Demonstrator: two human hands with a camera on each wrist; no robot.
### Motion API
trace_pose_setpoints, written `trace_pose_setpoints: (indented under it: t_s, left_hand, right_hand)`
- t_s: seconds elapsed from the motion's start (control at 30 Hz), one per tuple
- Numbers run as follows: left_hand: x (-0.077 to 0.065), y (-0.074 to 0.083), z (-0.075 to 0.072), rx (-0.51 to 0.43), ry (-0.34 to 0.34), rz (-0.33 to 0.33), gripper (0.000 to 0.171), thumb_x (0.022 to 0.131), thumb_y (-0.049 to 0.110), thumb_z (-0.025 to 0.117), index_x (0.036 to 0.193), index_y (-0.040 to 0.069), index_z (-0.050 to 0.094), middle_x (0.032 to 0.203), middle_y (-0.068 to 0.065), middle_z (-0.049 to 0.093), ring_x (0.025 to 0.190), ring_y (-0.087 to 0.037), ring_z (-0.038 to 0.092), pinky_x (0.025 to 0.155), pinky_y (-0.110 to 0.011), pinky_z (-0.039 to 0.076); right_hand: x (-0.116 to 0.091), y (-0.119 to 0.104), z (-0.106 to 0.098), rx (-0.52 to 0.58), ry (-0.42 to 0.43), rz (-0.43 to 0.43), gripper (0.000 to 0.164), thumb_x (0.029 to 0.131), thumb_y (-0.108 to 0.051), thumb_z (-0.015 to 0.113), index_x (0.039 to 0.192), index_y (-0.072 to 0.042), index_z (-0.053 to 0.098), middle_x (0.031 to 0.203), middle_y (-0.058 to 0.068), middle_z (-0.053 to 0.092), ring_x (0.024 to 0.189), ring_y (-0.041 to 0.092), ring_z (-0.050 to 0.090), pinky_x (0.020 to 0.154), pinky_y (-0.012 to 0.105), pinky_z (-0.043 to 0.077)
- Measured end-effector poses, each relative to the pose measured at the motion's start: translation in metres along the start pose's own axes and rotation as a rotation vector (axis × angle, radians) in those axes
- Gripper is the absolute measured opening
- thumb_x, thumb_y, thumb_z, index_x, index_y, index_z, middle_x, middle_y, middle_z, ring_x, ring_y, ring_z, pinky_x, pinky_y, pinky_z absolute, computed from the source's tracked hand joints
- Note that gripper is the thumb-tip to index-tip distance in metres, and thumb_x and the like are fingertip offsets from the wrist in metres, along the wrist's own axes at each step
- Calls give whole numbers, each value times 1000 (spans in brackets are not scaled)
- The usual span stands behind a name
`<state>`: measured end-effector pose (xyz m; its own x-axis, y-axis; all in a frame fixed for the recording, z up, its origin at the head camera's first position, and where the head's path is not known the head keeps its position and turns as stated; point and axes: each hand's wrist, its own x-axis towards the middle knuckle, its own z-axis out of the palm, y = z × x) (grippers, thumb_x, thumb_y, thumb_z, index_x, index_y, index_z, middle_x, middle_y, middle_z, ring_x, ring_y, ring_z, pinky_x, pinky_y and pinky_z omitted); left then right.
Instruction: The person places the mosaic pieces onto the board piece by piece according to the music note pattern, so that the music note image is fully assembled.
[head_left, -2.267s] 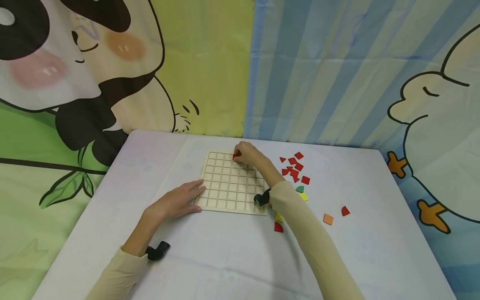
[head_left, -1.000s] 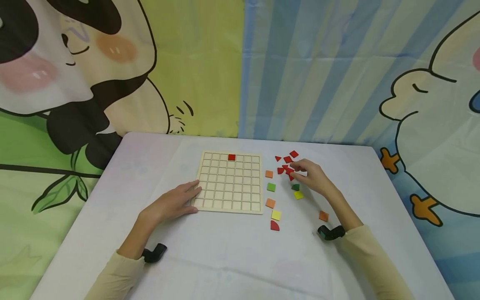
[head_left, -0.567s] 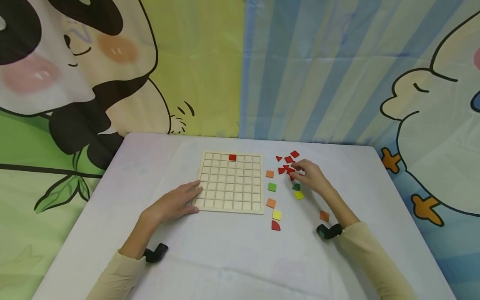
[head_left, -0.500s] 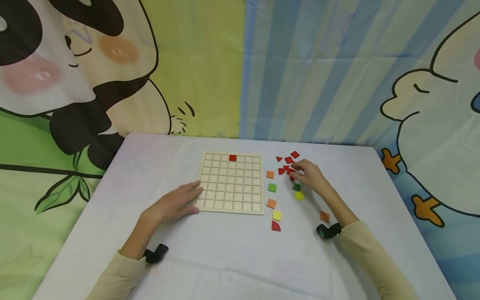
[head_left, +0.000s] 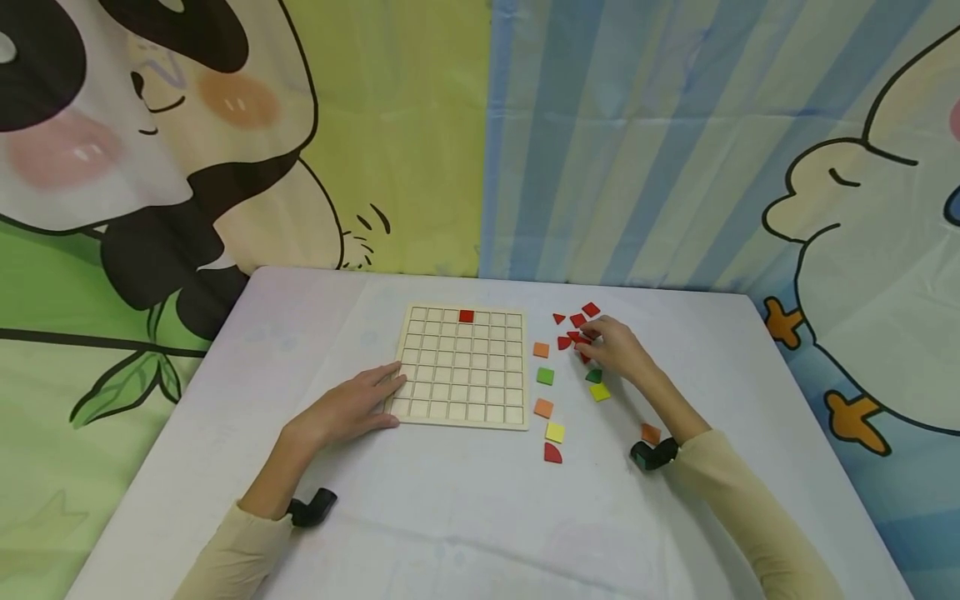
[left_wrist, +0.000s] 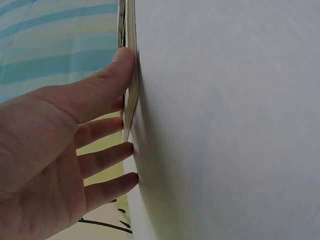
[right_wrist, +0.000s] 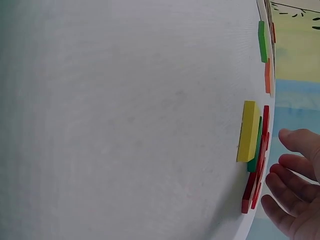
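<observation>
A pale wooden board [head_left: 457, 387] with a grid of square cells lies on the table. One red square tile [head_left: 467, 317] sits in its top row. My left hand [head_left: 348, 406] rests at the board's left edge, fingers fairly straight and spread; in the left wrist view the thumb [left_wrist: 107, 80] touches the board's side. My right hand [head_left: 618, 346] is just over a cluster of red tiles [head_left: 577, 320], fingers slightly bent. Seen from the right wrist, its thumb [right_wrist: 300, 140] and fingers are spread, with nothing between them.
Right of the board, orange tiles [head_left: 541, 350], a light green tile [head_left: 545, 377], a yellow tile [head_left: 555, 432] and a red quarter-round tile [head_left: 552, 452] form a loose column. A dark green tile [head_left: 593, 375] lies by another yellow tile [head_left: 599, 392]. One orange tile [head_left: 650, 433] is beside the right wrist camera.
My right hand held a red tile at the board's top row; that tile now sits there. The hand moved right to the red cluster, then shifted only slightly. My left hand has stayed put.
</observation>
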<state>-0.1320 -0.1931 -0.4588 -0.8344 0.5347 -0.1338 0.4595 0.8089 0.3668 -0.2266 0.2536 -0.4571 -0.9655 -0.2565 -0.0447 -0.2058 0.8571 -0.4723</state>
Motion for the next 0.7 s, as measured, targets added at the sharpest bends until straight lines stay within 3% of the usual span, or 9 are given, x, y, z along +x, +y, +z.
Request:
trace_pose_setpoints:
  t_s: [0.37, 0.7]
  left_hand:
    - [1, -2, 0, -9, 11, -2, 78, 88, 37, 70, 150, 4, 35, 158, -13, 32, 143, -36, 34, 111, -52, 36]
    - [1, -3, 2, -31, -8, -50, 84, 86, 38, 71, 151, 2, 31, 160, -15, 27, 145, -36, 31, 113, -51, 34]
  right_hand:
    - [1, 0, 4, -23, -40, 40, 40, 88, -18, 72, 122, 1, 64, 112, 18, 63, 98, 28, 58, 88, 41, 56]
    - [2, -1, 5, -71, -50, 51, 38, 87, -21, 72, 117, 1, 67, 109, 18, 61, 92, 27, 55, 84, 40, 53]
